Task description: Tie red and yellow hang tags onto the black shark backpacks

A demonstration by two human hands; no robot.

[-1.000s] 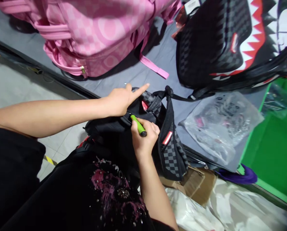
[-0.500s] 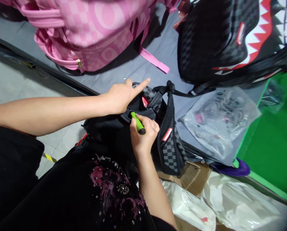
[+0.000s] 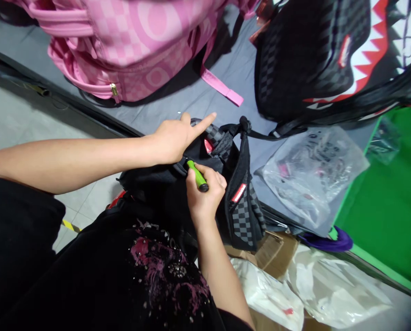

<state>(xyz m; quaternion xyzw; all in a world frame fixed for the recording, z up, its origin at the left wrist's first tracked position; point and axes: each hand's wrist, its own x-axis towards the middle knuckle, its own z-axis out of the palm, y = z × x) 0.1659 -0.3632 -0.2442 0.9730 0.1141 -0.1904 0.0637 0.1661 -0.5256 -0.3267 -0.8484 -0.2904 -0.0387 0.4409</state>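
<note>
I'd keep my right hand (image 3: 205, 195) clamped on the green tool (image 3: 197, 175), left hand (image 3: 173, 140) pinning the black bag (image 3: 239, 202), forefinger extended.

Our left arm (image 3: 81, 158) stretches across, left hand (image 3: 172, 140) palm down with the index finger pointing out. Our right hand (image 3: 203, 195) sits just below it, curled into a fist, forearm bent upward.

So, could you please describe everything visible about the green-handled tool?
The green-handled tool is slim, with a bright green grip, seemingly plastic, and a black end cap pointing toward the camera. It tilts up and left, gripped in the right hand. Its tip is hidden against the black checkered bag, just below the left hand.
</note>
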